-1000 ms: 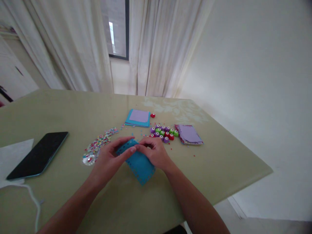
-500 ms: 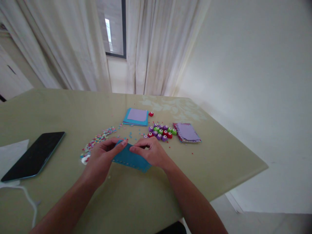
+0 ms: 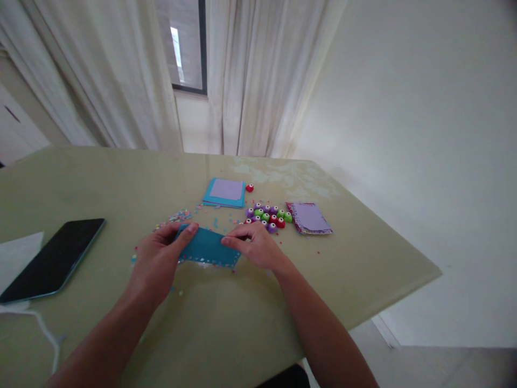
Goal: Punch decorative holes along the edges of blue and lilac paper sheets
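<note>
My left hand and right hand finger-pinch the blue card, now swung crosswise, leaving its punched edge facing near.

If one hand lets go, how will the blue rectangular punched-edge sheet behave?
Blue rectangular punched-edge sheet: probably fairly stiff, spanning left hand to right hand without obvious sag; likely light, as it looks thin; its perforated lower edge may tear.

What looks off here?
Confetti lies strewn on the table beyond the held sheet, as if spilled. One red piece sits apart from the eyed cluster. The right stack has misaligned sheets.
</note>
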`<state>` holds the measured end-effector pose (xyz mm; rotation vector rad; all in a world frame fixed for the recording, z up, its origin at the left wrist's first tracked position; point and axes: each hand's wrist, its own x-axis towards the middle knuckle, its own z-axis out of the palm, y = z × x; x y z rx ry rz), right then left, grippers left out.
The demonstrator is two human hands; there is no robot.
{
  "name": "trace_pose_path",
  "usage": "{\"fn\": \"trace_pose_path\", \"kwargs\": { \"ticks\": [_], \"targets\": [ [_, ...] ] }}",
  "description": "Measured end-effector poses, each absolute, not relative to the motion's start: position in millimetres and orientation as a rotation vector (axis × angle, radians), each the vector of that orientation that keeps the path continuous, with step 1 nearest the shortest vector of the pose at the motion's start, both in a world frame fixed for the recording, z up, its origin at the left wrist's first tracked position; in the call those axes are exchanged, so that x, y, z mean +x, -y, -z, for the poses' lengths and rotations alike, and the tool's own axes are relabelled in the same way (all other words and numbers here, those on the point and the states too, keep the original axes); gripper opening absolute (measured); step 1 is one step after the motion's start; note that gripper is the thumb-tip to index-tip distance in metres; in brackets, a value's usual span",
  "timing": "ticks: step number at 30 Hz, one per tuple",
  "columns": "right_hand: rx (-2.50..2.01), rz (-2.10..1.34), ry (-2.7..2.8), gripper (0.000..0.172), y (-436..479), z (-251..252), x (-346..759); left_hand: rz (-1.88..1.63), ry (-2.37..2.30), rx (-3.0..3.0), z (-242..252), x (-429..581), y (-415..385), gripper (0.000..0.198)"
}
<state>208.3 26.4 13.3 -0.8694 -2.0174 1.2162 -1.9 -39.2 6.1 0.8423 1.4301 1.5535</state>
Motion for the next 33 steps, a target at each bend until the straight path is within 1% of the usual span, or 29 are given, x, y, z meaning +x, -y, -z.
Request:
{"fn": "trace_pose_path", "kwargs": {
  "ticks": [6,12,16,21,25,27,29,31,33],
  "targets": [
    [-0.894,-1.161,2.036,0.044,-35,-12,219,-1.628,-1.447,0.728,-11,-15,35,0.054],
    [-0.929,-1.206,1.928,0.042,-45,-4,225,-1.689,-1.435,0.629,-25,-26,36,0.054],
    [-0.919,-1.201,1.749,0.041,-42,-5,219,-1.595,-1.532,0.759,-20,-17,38,0.055],
    [-0.874,-1.167,1.903,0.03,-29,-8,207,-1.558,-1.488,0.933,-3,-8,36,0.055],
    [-0.864,-1.196,1.89,0.032,-27,-3,202,-1.584,-1.512,0.952,-2,-10,38,0.056],
    [-0.878,-1.216,1.842,0.033,-28,-1,201,-1.616,-1.466,0.905,-6,-7,38,0.058],
    [-0.916,-1.244,1.73,0.032,-31,1,200,-1.619,-1.348,0.827,-10,-2,38,0.065],
    [-0.949,-1.268,1.576,0.033,-32,2,199,-1.562,-1.232,0.755,-11,4,37,0.071],
    [-0.947,-1.308,1.467,0.035,-34,4,197,-1.477,-1.183,0.717,-9,9,36,0.07]
  ]
}}
